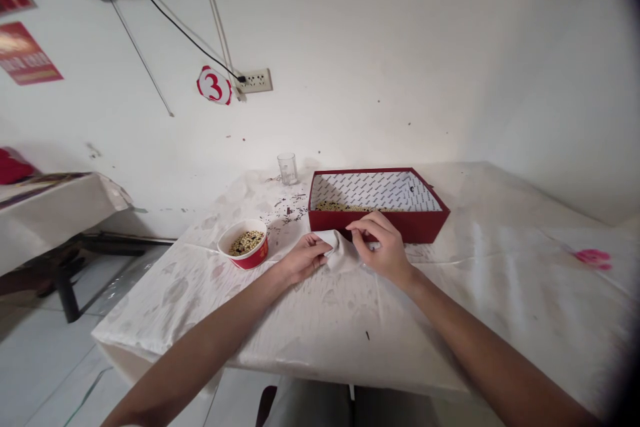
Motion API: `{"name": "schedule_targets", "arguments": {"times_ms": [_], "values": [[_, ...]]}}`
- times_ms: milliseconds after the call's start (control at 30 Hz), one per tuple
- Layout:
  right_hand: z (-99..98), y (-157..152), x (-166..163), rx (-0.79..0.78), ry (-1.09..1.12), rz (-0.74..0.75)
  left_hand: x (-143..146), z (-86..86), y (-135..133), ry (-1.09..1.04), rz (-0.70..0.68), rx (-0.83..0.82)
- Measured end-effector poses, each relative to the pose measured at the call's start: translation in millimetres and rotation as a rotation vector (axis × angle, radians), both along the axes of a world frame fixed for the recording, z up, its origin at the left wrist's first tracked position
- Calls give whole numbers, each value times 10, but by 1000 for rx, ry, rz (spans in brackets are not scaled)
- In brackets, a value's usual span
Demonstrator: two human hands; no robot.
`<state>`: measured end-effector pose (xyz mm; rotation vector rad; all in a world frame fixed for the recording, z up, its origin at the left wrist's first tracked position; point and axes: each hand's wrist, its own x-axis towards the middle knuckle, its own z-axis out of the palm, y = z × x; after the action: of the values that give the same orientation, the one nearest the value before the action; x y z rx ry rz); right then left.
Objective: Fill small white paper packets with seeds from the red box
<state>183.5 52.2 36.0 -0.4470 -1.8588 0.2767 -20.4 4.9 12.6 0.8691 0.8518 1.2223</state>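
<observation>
My left hand (pixel 306 257) pinches the edge of a small white cloth bag (pixel 343 255), its top fold raised. My right hand (pixel 383 243) is beside the bag's other side, thumb and fingertips drawn together; what lies between them is too small to make out. Just behind both hands is a dark red box (pixel 380 221) with a white patterned lining. Pale and dark grains (pixel 345 207) lie along its bottom, partly hidden by the front wall. To the left of my left hand, a red and white paper bowl (pixel 256 259) holds similar grains.
A clear drinking glass (pixel 287 169) stands near the wall, with dark bits (pixel 289 210) scattered in front of it. One dark sliver (pixel 367 335) lies on the pale tablecloth (pixel 300 340) near its front edge. A socket strip (pixel 255 81) is on the wall.
</observation>
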Motion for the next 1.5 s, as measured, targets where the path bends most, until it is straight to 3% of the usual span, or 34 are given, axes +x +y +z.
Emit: {"name": "schedule_targets", "arguments": {"times_ms": [300,633,1000,1200,1500], "values": [[16,-65,-26,-120,-130,123,18,28,12,-25,-1,53],[-36,-55,-89,-107,-120,-14,33,-2,24,3,75,55],[-23,-61,-97,-249,-95,67,48,-38,22,-32,135,6],[-5,-24,-94,-330,-113,46,82,12,-11,40,119,94],[-36,-43,-97,-242,-205,-16,79,28,-45,148,202,208]]}}
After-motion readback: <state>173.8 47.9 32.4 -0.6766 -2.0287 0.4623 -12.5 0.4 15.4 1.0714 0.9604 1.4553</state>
